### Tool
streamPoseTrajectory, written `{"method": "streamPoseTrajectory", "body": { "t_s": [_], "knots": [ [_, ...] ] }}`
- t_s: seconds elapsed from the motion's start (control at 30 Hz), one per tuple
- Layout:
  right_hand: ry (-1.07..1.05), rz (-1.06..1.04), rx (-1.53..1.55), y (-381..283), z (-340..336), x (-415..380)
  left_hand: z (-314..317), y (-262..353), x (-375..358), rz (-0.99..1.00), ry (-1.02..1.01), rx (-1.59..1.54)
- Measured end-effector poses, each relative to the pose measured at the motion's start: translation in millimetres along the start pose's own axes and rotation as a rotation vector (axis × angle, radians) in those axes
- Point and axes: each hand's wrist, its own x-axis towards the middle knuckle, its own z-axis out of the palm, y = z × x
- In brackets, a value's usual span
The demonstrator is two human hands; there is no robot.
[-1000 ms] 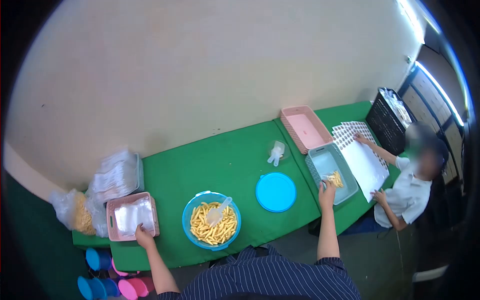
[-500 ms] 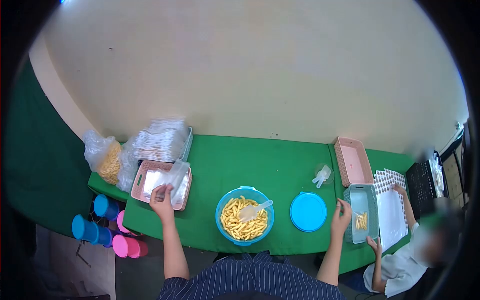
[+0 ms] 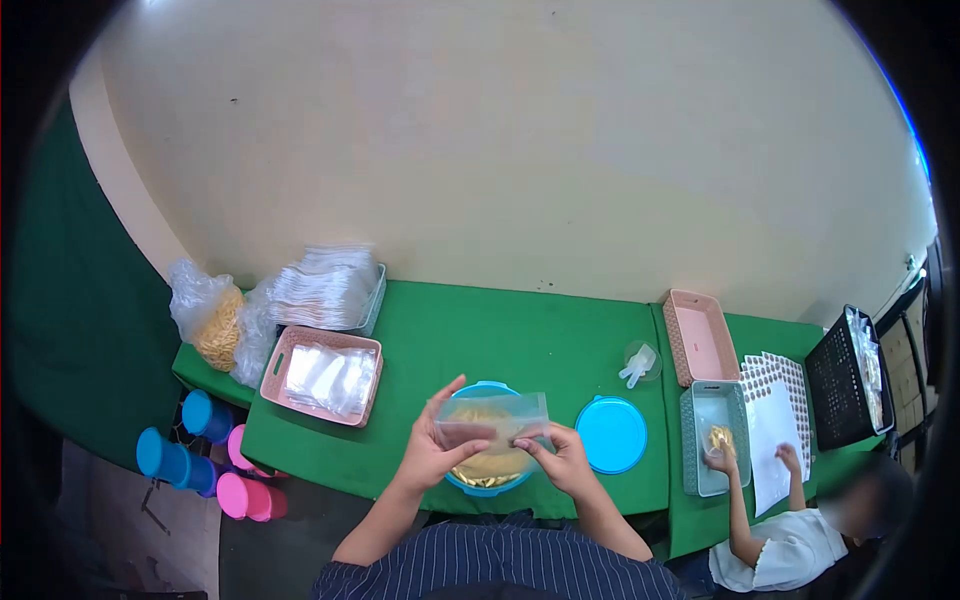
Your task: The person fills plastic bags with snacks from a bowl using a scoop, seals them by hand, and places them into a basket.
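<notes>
A clear plastic bag [image 3: 500,415] is stretched between my two hands above the blue bowl [image 3: 484,491]. My left hand [image 3: 445,445] pinches its left side, and my right hand [image 3: 555,455] grips the lower right part. Yellow snack pieces in the bowl show only dimly through the bag, which hides most of them. To the left, a pink basket [image 3: 372,405] holds more flat clear bags [image 3: 328,378]. The round blue lid [image 3: 611,434] lies on the green cloth right of my right hand.
A co-worker [image 3: 790,545] at the right holds a filled bag [image 3: 720,440] over a grey-green basket [image 3: 688,450]. Sticker sheets [image 3: 790,380], a black crate [image 3: 840,390], an empty pink basket [image 3: 702,335] and scoops [image 3: 638,367] stand nearby. Stacked bags [image 3: 325,288] and a snack sack [image 3: 215,330] lie left.
My left hand has brought a bag from the pink basket to above the bowl. My right hand has moved left and taken hold of it. The co-worker has picked up the filled bag.
</notes>
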Motion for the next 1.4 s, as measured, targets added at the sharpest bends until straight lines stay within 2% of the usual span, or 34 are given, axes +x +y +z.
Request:
{"method": "streamPoseTrajectory", "body": {
  "t_s": [0.03,0.1,0.13,0.17,0.2,0.23,0.27,0.3,0.33,0.37,0.4,0.43,0.47,0.5,0.53,0.57,0.6,0.67,0.7,0.93,1.0,1.03,1.1,1.2,1.27,1.33,1.37,1.4],
  "knots": [
    [-0.002,-0.002,-0.003,0.2,1.0,1.1,-8.1,-8.3,0.6,0.002,-0.018,0.087],
    [0.181,-0.28,-0.326,1.5,3.1,2.4,-16.2,-14.8,0.3,0.001,-0.031,0.172],
    [0.179,-0.277,-0.326,1.1,4.5,1.9,-17.8,-14.9,-0.7,0.07,0.008,0.297],
    [0.3,-0.244,-0.226,1.1,6.1,1.5,-19.8,-15.7,-1.4,0.139,0.047,0.423],
    [0.42,-0.21,-0.126,1.2,7.8,0.7,-22.7,-19.0,-1.7,0.136,0.05,0.422],
    [0.419,-0.206,-0.127,0.5,9.4,-0.7,-26.0,-23.7,-1.8,0.243,0.071,0.545],
    [0.356,-0.204,-0.028,-1.2,11.2,-2.5,-27.5,-26.2,-2.1,0.352,0.09,0.668],
    [0.295,-0.201,0.069,-3.2,12.7,-3.8,-23.7,-25.1,-2.3,0.351,0.088,0.667],
    [0.234,-0.198,0.166,-4.2,14.5,-4.6,-16.9,-22.3,-2.0,0.481,0.064,0.823],
    [0.24,-0.198,0.165,-4.4,17.5,-4.9,-13.2,-21.2,-2.6,0.613,0.037,0.977],
    [0.206,-0.111,0.151,-4.7,21.2,-3.9,-16.1,-25.6,-2.6,0.61,0.031,0.974],
    [0.172,-0.026,0.136,-4.7,24.1,-3.1,-21.4,-32.8,-1.9,0.665,-0.062,1.036],
    [0.177,-0.028,0.133,-1.2,26.2,-3.1,-24.4,-37.4,-1.3,0.722,-0.155,1.095],
    [0.165,-0.049,0.193,5.2,27.9,-2.6,-23.2,-37.1,-0.5,0.725,-0.158,1.092],
    [0.152,-0.071,0.253,11.0,29.4,-1.7,-21.6,-36.1,0.6,0.657,-0.26,1.176],
    [0.145,-0.079,0.157,14.8,30.7,-1.8,-20.3,-35.1,0.5,0.585,-0.362,1.258],
    [0.142,-0.078,0.156,13.7,29.5,-2.3,-18.5,-34.3,-1.5,0.584,-0.359,1.257],
    [-0.056,-0.089,-0.273,4.8,26.3,-3.3,-15.5,-31.7,-5.7,0.521,-0.457,1.417],
    [-0.075,-0.064,-0.337,-4.6,28.0,-3.2,-22.4,-33.5,-3.9,0.48,-0.545,1.427],
    [-0.116,-0.025,-0.45,-8.0,32.3,-3.4,-32.5,-25.9,-2.4,0.55,-0.487,1.271],
    [0.025,-0.001,-0.467,-8.4,32.4,-3.9,-44.6,-22.6,-0.8,0.538,-0.37,1.159],
    [0.025,0.002,-0.466,-7.9,33.5,-3.5,-47.6,-22.0,1.4,0.578,-0.35,1.138],
    [0.157,-0.044,-0.409,-6.1,36.8,-3.1,-45.0,-18.9,0.0,0.554,-0.361,1.145],
    [0.189,0.024,-0.4,-16.9,37.7,-1.1,-27.8,-17.8,-2.9,0.522,-0.329,1.143],
    [0.161,0.013,-0.395,-17.0,36.3,1.3,-29.6,-15.4,-5.7,0.506,-0.28,1.137],
    [0.073,-0.119,-0.344,-24.4,33.6,3.2,-40.0,-8.4,-5.5,0.649,-0.271,1.077],
    [-0.038,-0.137,-0.227,-18.4,26.7,2.6,-44.9,-5.8,-5.5,0.644,-0.264,1.081],
    [-0.044,-0.131,-0.225,-20.8,31.9,1.5,-49.3,-3.8,-5.7,0.628,-0.172,0.886]
  ]
}}
